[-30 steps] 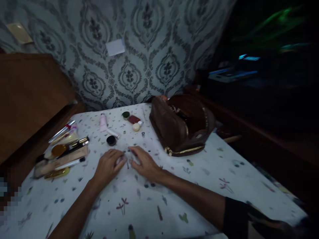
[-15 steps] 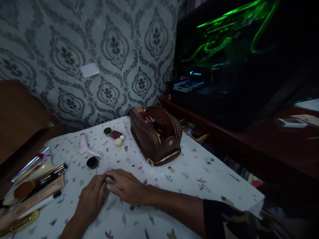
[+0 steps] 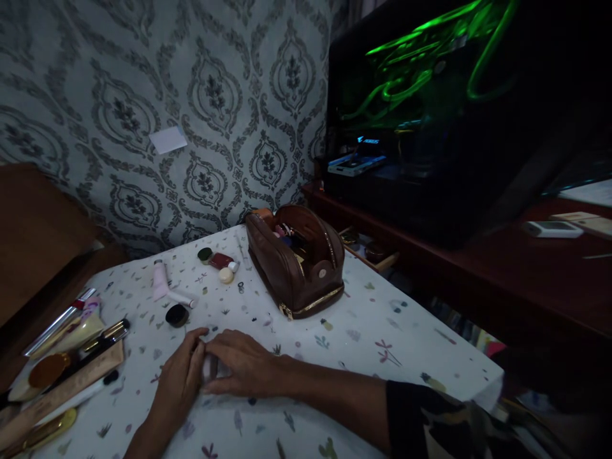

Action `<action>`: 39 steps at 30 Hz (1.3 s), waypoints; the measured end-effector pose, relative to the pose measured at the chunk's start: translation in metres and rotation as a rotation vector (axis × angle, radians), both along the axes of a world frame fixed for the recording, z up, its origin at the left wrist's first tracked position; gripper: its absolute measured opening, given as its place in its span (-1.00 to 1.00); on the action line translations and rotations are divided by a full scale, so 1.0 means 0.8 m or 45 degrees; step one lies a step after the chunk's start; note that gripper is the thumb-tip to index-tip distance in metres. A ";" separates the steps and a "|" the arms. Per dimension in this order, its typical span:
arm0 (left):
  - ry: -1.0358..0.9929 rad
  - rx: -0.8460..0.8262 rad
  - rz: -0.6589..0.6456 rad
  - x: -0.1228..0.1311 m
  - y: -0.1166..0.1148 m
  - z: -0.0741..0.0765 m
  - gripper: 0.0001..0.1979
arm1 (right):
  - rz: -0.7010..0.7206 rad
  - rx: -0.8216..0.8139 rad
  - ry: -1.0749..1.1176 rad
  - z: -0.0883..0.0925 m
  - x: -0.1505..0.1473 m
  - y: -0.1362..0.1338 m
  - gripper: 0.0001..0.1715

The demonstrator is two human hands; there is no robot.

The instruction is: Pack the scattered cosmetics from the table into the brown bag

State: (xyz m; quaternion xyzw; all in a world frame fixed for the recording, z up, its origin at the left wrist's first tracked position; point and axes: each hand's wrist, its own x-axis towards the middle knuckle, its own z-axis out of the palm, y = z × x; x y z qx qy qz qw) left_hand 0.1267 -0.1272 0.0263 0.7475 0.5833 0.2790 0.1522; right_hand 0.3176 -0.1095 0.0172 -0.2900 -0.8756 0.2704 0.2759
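Note:
Over the near part of the table, my left hand (image 3: 178, 377) and my right hand (image 3: 245, 364) meet with fingers curled in. Between them is a small pale, pinkish item (image 3: 209, 370), mostly covered by the fingers, so its kind does not show. A round dark-lidded jar (image 3: 176, 314) stands just beyond my left hand. Farther back lie a pale pink tube (image 3: 160, 280), a white tube (image 3: 180, 297), a red bottle with a white cap (image 3: 222, 261), a green-lidded jar (image 3: 205, 255) and a small cream-coloured round jar (image 3: 226, 275). The brown makeup bag (image 3: 292, 264) sits unzipped with cosmetics inside.
At the left edge, several cosmetics lie in a group, among them a beige tube (image 3: 79, 386) and an amber round piece (image 3: 49, 370). A brown board (image 3: 41, 229) rises behind them. To the right are an open drawer (image 3: 382, 262) and a dark red desk (image 3: 516, 280) bearing a green-lit computer case (image 3: 411, 83).
My fingers have parted slightly, so more of the small pale item shows between my hands. The whole view has shifted a little; the bag and loose cosmetics stay in place.

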 end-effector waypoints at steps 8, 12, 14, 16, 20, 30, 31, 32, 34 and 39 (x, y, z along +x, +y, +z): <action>0.031 0.280 -0.027 -0.016 0.000 -0.025 -0.62 | -0.084 0.107 -0.075 -0.005 -0.008 0.000 -0.34; -0.077 0.282 -0.006 -0.017 -0.001 -0.028 -0.59 | -0.025 -0.058 -0.045 -0.006 -0.004 -0.001 -0.34; -0.172 0.228 0.023 -0.009 -0.003 -0.025 -0.57 | -0.026 -0.173 -0.054 -0.006 -0.003 -0.001 -0.33; -0.288 0.172 0.064 0.001 -0.006 -0.021 -0.55 | -0.042 -0.266 -0.034 -0.006 -0.003 -0.001 -0.31; -0.520 0.045 0.112 0.016 -0.009 -0.020 -0.48 | -0.034 -0.283 0.075 -0.009 -0.004 0.000 -0.21; -0.718 -0.054 0.022 0.050 -0.022 -0.012 -0.45 | 0.042 -0.169 0.226 -0.025 -0.011 0.007 -0.33; -0.748 -0.063 0.011 0.053 -0.023 -0.010 -0.45 | 0.053 -0.161 0.276 -0.027 -0.012 0.008 -0.34; -0.778 -0.074 0.001 0.055 -0.024 -0.008 -0.44 | 0.047 -0.163 0.336 -0.029 -0.012 0.008 -0.35; -0.824 -0.096 -0.016 0.054 -0.024 -0.006 -0.44 | 0.010 -0.209 0.479 -0.029 -0.013 0.008 -0.39; -0.721 -0.113 -0.050 0.041 -0.016 -0.005 -0.48 | -0.101 -0.716 0.844 -0.024 -0.012 0.011 -0.49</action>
